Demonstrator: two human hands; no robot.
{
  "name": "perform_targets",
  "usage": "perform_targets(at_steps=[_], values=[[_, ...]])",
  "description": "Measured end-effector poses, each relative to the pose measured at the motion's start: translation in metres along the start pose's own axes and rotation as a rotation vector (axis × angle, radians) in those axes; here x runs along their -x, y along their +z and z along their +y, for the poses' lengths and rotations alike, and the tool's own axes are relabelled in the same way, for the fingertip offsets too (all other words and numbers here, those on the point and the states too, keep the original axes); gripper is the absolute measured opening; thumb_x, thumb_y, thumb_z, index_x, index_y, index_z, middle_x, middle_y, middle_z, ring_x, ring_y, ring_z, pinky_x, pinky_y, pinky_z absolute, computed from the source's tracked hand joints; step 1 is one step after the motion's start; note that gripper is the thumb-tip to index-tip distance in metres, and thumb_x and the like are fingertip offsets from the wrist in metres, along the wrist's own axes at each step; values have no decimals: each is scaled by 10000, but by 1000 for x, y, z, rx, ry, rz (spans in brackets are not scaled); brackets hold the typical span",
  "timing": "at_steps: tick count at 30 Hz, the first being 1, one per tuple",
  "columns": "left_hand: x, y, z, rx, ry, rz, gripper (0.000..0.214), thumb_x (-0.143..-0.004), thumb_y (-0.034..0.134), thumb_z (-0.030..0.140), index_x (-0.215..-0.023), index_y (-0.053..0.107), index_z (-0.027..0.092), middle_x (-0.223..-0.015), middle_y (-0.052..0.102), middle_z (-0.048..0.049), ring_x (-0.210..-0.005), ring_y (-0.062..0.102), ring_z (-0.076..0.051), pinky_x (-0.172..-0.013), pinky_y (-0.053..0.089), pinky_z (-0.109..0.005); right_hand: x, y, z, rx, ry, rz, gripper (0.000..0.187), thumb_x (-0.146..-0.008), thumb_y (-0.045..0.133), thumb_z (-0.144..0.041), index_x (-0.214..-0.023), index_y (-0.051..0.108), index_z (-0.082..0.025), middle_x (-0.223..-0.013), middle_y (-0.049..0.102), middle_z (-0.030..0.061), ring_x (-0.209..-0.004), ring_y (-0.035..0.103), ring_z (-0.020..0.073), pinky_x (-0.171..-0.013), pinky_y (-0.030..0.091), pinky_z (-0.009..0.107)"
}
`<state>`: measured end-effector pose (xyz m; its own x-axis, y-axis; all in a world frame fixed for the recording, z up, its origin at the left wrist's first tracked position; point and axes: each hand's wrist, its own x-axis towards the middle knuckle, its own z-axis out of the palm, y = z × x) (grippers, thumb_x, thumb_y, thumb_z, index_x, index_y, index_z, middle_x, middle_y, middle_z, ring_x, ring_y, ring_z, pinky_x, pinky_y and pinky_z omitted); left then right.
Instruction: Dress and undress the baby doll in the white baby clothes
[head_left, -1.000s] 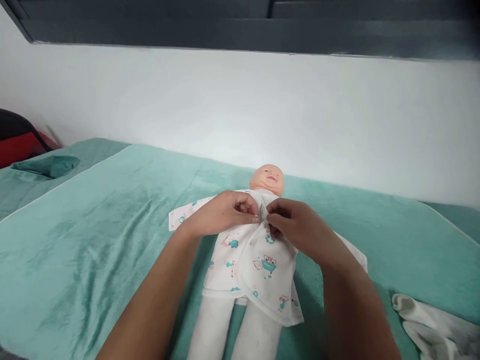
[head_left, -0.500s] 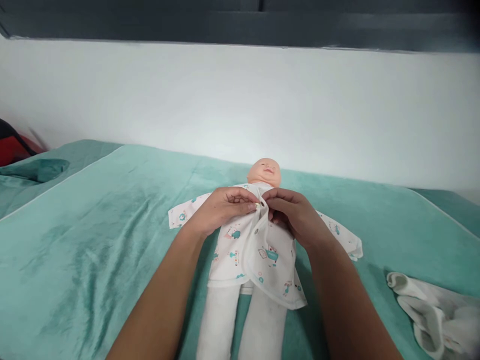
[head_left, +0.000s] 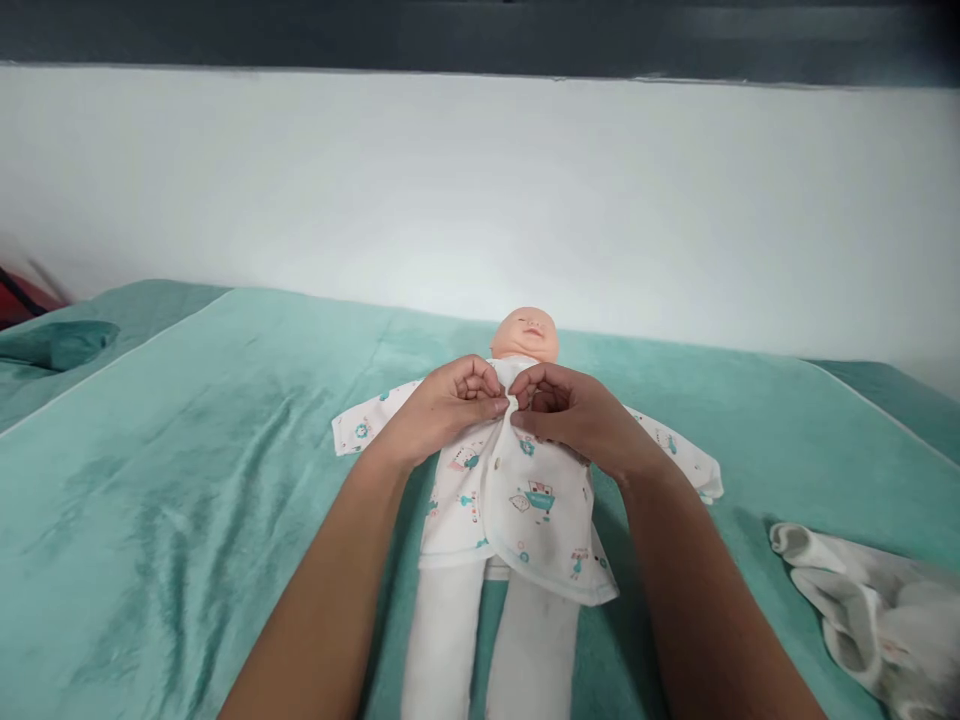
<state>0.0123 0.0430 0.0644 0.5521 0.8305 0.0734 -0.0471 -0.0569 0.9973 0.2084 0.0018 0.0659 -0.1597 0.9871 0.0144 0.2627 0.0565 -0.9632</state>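
A baby doll [head_left: 525, 334] lies on its back, dressed in a white printed baby jacket [head_left: 540, 500] with its sleeves spread to both sides. At the chest, my left hand [head_left: 457, 405] pinches the jacket's front edge between thumb and fingers. Close beside it, my right hand [head_left: 566, 410] pinches the other front edge, and the two edges meet between my fingertips. A snap shows lower on the front placket; the spot being pinched is hidden by my fingers. White cloth legs [head_left: 446, 635] extend from under the hem toward me.
The doll rests on a green plush cover [head_left: 187, 480] with wrinkles at left. A crumpled white garment [head_left: 862, 610] lies at the right edge. Behind stands a white wall [head_left: 480, 200] under a dark panel [head_left: 480, 35]. A red and black item [head_left: 19, 300] is at far left.
My right hand has turned and its thumb now presses on the jacket's edge. The two edges are drawn together, and the upper snap seen before is now covered. The view has shifted slightly.
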Motion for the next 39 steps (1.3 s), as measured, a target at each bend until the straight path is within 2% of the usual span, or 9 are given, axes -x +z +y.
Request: perform_targets(at_steps=[3,6,15,22,27,30,34,37,39], values=[[1,-1,1,-72,-9,-12,209,-801,712,312,-892,575,183,-815,583,18,-751,556,-102,-676,413,-228,-1,4,-3,55,-22,17,177,-756,715,-294,-897,632,-226,-681,530,-64,-591,454,93,-524,318,236],[2,-1,2,-88,-1,-13,229,-778,733,291,-917,583,187,-838,593,14,-784,565,-107,-700,417,-233,-2,6,-5,89,-47,38,166,-750,714,-300,-852,612,-217,-723,549,-53,-603,450,90,-525,308,236],[2,7,3,-88,22,82,183,-670,675,172,-829,586,175,-748,571,31,-669,510,-85,-617,374,-220,-3,2,1,-51,-10,27,225,-710,724,-220,-898,602,-234,-753,488,-66,-596,441,80,-512,306,233],[-2,0,-5,49,27,50,202,-694,736,213,-818,584,165,-783,591,23,-674,506,-74,-628,373,-206,-4,3,4,-63,-23,27,233,-712,759,-281,-857,586,-224,-712,452,-73,-587,427,79,-518,300,234],[5,-10,7,-77,-45,-14,191,-745,754,283,-861,642,179,-774,584,22,-722,538,-99,-664,410,-224,3,-2,-11,127,-15,-37,231,-815,673,-414,-771,568,-214,-643,483,-53,-564,421,99,-515,309,256],[12,-19,17,-183,-95,-157,176,-761,744,320,-856,694,181,-803,652,-9,-762,582,-131,-698,446,-249,17,3,-29,373,45,-9,352,-876,580,-484,-662,507,-214,-606,494,-27,-534,409,111,-485,281,272],[18,-28,23,-408,-186,-402,127,-759,691,283,-829,745,191,-763,685,-23,-721,604,-158,-623,440,-250,39,29,-41,749,159,28,490,-885,534,-586,-571,449,-219,-528,511,8,-457,379,121,-460,210,306],[20,-28,23,-483,-199,-434,188,-703,666,218,-869,754,208,-703,666,-4,-645,590,-151,-545,407,-236,47,50,-39,880,174,46,464,-880,530,-600,-599,489,-233,-564,581,30,-479,417,147,-476,229,315],[20,-26,23,-458,-194,-420,229,-693,648,203,-898,749,211,-692,664,0,-619,588,-147,-540,421,-235,49,57,-37,915,163,57,412,-894,525,-520,-603,477,-232,-579,596,31,-487,418,150,-484,233,315]])
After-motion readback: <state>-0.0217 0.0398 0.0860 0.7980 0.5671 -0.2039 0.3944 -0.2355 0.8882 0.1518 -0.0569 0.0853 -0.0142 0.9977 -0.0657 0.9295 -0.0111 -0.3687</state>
